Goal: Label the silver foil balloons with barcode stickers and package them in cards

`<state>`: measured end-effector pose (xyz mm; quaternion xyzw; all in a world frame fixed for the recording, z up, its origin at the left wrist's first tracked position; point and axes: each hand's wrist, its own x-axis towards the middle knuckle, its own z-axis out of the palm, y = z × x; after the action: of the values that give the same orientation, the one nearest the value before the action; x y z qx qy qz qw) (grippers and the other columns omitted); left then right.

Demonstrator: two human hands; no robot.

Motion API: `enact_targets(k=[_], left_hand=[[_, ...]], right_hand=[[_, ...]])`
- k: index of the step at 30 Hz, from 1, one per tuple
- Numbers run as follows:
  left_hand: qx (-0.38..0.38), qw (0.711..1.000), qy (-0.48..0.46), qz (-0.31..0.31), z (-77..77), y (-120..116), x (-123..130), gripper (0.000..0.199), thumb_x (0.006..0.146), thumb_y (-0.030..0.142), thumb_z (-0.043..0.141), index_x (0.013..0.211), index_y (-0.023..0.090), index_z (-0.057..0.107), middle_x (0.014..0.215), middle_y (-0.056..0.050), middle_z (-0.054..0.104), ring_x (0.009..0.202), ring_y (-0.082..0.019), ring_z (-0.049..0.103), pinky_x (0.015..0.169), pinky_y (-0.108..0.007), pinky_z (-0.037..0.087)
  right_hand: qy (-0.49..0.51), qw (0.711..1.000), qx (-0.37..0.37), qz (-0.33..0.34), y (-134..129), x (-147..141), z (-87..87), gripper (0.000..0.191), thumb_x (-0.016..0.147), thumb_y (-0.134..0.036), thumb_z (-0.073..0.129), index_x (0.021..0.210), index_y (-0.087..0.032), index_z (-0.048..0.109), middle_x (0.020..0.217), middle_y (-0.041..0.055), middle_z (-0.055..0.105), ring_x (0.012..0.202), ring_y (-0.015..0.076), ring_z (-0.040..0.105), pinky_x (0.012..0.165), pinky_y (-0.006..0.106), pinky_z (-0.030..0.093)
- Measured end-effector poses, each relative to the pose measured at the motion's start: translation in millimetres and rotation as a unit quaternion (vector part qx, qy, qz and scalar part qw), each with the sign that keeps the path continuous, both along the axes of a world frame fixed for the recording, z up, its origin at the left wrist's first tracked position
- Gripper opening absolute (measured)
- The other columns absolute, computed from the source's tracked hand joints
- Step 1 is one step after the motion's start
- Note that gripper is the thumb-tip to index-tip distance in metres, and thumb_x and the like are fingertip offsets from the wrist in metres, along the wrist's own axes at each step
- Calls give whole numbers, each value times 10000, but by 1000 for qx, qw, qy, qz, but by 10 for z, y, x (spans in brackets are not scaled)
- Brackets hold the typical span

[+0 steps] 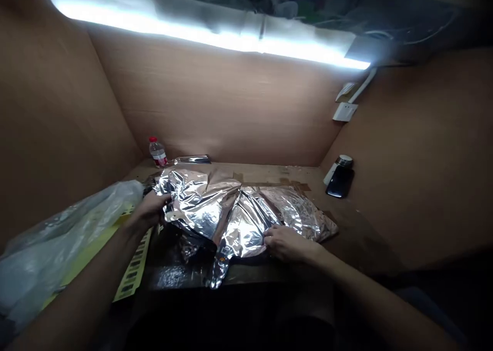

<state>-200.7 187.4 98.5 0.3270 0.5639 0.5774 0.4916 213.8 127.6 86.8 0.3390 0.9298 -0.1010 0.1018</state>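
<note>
I judge that the step in hand is the spreading of the silver foil, which lies on the brown table before the person. The left hand grasps its left edge; the right hand seems to pinch its near right edge, with fingertips partly hidden. The next move probably calls for a gentle, even hold, because the foil looks thin. Behind the foil, to the left, stands a bottle; to its right is a dark phone; above it shines a lamp.
</note>
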Motion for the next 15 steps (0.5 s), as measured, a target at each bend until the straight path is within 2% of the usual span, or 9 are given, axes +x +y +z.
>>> enact_targets(k=[3,5,7,8,10,12,14,15], left_hand=[[61,998,19,21,272,167,123,452,633,131,833,1033,150,623,704,-7,693,541,-168,639,493,-255,520],[95,994,43,17,523,233,255,506,598,99,826,1061,151,628,763,-18,703,574,-165,645,518,-257,529],[136,987,83,-32,803,289,454,525,607,96,810,1102,154,642,831,-35,712,618,-163,654,549,-255,529],[161,978,109,-70,941,318,578,526,639,120,799,1141,161,648,864,-43,716,637,-162,656,562,-253,523],[206,949,183,-155,1180,371,863,515,750,223,758,1248,179,638,905,-59,720,666,-168,655,587,-263,509],[228,907,261,-238,1336,411,1166,541,841,350,700,1347,185,604,963,-82,728,747,-197,672,656,-292,520],[246,861,320,-310,1383,440,1451,696,840,424,708,1463,187,506,1129,-116,719,938,-250,685,800,-332,534],[259,839,348,-329,1369,459,1576,834,790,432,762,1516,185,434,1244,-138,684,1060,-283,664,889,-355,521]], right_hand=[[-34,999,-13,17,90,-42,297,221,953,-112,493,946,-146,711,871,85,687,770,182,609,722,275,448],[-23,1000,-5,16,221,-64,600,281,989,-129,436,942,-176,709,843,58,681,721,161,586,677,251,426],[16,998,55,-6,447,-138,990,291,1000,-163,432,916,-189,709,916,69,684,766,164,584,700,252,420],[50,989,134,-46,590,-204,1195,287,996,-198,452,857,-173,702,932,94,677,776,177,577,702,264,416],[133,954,245,-109,904,-377,1556,302,990,-266,483,818,-148,702,1018,149,665,837,210,582,743,293,421],[234,923,259,-162,1197,-555,1782,222,928,-213,548,801,-132,711,1006,170,679,878,241,601,801,327,421],[279,911,246,-178,1426,-680,1840,162,874,-154,581,805,-116,723,939,166,700,882,252,620,818,330,424],[294,909,235,-178,1514,-717,1815,150,856,-135,590,806,-106,728,897,155,707,867,250,627,812,321,428]])
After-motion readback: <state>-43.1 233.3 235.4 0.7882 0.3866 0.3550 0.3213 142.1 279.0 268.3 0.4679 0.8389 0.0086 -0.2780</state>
